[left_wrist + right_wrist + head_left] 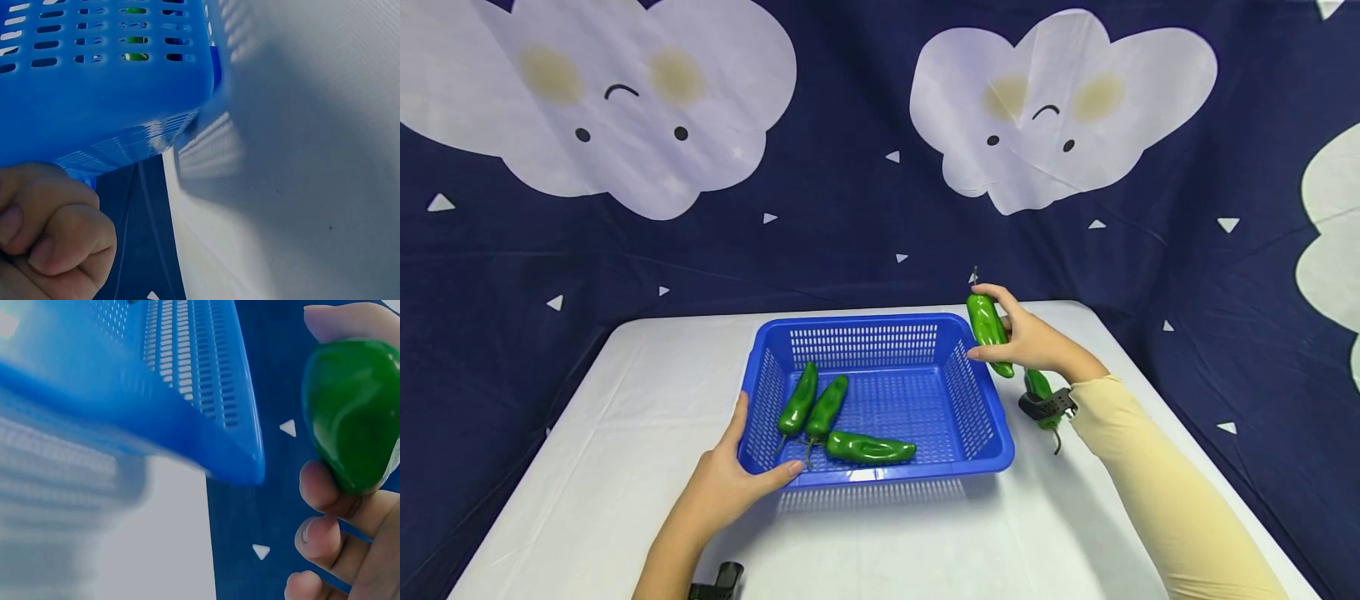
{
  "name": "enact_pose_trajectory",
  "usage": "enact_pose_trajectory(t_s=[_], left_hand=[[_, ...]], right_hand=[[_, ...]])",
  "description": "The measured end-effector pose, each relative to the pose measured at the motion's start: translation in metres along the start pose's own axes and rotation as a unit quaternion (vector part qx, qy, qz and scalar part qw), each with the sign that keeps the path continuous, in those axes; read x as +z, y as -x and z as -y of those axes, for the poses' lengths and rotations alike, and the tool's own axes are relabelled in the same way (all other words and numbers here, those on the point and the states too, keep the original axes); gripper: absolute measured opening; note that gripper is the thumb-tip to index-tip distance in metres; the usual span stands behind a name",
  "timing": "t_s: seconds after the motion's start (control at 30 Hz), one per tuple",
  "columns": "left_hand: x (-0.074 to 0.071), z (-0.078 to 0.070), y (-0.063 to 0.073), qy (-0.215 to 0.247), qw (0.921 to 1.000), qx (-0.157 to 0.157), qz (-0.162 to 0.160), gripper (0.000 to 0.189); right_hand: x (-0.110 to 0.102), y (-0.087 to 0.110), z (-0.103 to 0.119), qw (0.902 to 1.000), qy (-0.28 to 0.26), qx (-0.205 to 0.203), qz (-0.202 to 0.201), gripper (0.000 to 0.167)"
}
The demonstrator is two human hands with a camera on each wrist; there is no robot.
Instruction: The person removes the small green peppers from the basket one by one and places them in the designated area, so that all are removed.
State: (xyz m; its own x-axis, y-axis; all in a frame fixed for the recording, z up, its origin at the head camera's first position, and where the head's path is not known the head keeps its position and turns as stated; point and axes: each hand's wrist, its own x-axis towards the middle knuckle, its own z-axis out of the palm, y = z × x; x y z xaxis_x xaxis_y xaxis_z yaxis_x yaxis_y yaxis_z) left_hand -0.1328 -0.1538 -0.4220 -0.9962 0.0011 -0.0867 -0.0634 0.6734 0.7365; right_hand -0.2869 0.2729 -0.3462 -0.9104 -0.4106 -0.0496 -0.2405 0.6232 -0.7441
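A blue plastic basket with slotted walls sits in the middle of the white table. My left hand grips its near left corner, thumb along the front rim; curled fingers show against the basket's outside in the left wrist view. Three green peppers lie inside: one upright-slanted pepper, one beside it, and one lying crosswise. Just past the basket's right rim, my right hand holds another green pepper between thumb and fingers, stem pointing up and away.
Another green pepper lies on the white table right of the basket, partly hidden under my right wrist and its black strap. Behind the table hangs a dark blue cloth with white clouds and small triangles.
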Motion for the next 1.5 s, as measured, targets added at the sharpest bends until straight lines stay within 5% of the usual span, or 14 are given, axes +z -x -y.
enact_pose_trajectory(t_s=[0.73, 0.9, 1.2, 1.5], left_hand=[[-0.001, -0.003, 0.0, -0.003, 1.0, -0.001, -0.002, 0.128], [-0.002, -0.003, 0.0, -0.003, 1.0, 0.0, -0.002, 0.128], [-0.002, -0.003, 0.001, -0.005, 1.0, 0.002, -0.006, 0.129], [-0.001, -0.003, 0.001, -0.004, 1.0, 0.003, -0.005, 0.128]], right_hand=[[-0.015, 0.015, -0.047, 0.9995, 0.0, 0.025, -0.017, 0.095], [-0.008, 0.018, -0.058, 0.9969, 0.065, 0.038, -0.019, 0.095], [0.015, 0.021, -0.076, 0.9775, 0.198, 0.073, -0.009, 0.095], [0.036, 0.019, -0.084, 0.9422, 0.328, 0.069, -0.008, 0.095]])
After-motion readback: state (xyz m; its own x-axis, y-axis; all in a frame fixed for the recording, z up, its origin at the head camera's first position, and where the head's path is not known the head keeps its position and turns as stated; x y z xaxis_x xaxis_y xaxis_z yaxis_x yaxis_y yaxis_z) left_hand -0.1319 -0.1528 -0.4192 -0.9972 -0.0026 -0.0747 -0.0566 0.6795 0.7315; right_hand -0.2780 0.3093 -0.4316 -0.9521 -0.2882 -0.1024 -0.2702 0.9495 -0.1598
